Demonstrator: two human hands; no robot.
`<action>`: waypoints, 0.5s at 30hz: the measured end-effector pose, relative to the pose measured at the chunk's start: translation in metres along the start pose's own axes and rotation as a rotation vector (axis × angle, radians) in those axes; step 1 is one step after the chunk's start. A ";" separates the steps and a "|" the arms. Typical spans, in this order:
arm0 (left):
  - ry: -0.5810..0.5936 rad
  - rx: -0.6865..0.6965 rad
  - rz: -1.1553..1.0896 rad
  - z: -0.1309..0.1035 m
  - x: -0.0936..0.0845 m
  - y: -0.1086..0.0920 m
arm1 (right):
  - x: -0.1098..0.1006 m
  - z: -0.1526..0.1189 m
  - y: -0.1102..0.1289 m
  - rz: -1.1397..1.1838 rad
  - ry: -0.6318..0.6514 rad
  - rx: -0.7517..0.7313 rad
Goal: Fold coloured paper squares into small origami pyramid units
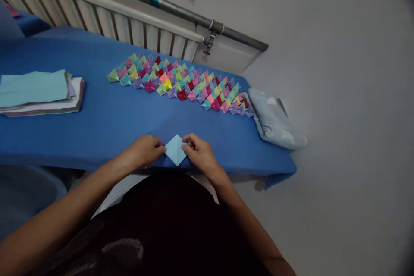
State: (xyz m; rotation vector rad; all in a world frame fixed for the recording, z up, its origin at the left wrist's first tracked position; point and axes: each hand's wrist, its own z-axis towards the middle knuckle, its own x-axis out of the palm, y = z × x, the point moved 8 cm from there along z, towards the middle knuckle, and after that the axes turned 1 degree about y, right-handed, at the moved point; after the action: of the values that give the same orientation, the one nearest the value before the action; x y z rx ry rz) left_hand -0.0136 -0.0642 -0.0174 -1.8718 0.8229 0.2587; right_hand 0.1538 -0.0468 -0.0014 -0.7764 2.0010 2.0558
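Note:
A light blue folded paper (176,150), diamond-shaped with a crease down its middle, is at the front edge of the blue-covered table (113,138). My left hand (149,151) pinches its left corner between thumb and fingers. On the other side, my right hand (199,152) has thumb and forefinger closed on the right corner. Beyond both hands, several rows of small folded paper pieces (181,79) in many colours stretch across the table.
A stack of paper sheets (35,88), light blue on top, lies at the left. A folded grey-blue cloth (274,120) rests at the table's right end. Behind the table are a white radiator (103,21) and a metal pipe (181,14).

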 end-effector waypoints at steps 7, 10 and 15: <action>-0.418 0.476 0.644 -0.013 -0.006 -0.034 | 0.010 0.004 0.009 -0.442 0.071 -0.130; -0.341 0.730 0.629 -0.021 0.016 -0.044 | 0.012 0.003 0.013 -0.508 0.091 -0.135; -0.323 0.928 0.729 -0.022 0.032 -0.033 | 0.007 -0.002 0.011 -0.615 0.095 -0.120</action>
State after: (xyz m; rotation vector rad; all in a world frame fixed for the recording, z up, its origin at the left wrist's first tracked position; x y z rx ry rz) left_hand 0.0272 -0.0893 -0.0001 -0.6065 1.1159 0.5049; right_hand 0.1431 -0.0509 0.0051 -1.3327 1.4272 1.7954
